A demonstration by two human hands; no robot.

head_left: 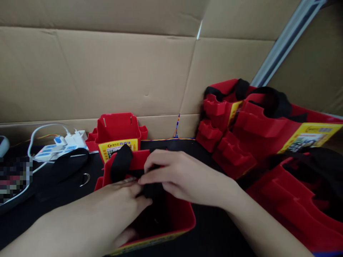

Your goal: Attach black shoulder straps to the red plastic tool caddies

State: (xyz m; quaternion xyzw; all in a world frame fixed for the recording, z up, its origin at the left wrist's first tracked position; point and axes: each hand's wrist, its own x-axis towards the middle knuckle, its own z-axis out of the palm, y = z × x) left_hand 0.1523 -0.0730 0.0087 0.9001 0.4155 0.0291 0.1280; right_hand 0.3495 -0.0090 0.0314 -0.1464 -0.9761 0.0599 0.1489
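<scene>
A red plastic holder (177, 217) with a yellow label along its lower edge lies on the black table in front of me. A black strap (121, 162) runs over its back rim. My left hand (120, 200) rests on the holder's near left side, fingers reaching to the strap in the middle. My right hand (182, 176) comes in from the right with fingers curled, pinching the black strap at the holder's centre. Both hands meet there, and the pinched part of the strap is mostly hidden under the fingers.
A second red holder (118, 134) with a yellow label stands behind. A pile of red holders with black straps (257, 125) fills the right side. A white power strip with plugs and cables (57, 148) lies far left, near a black strap with a metal ring (84, 179). Cardboard walls surround the table.
</scene>
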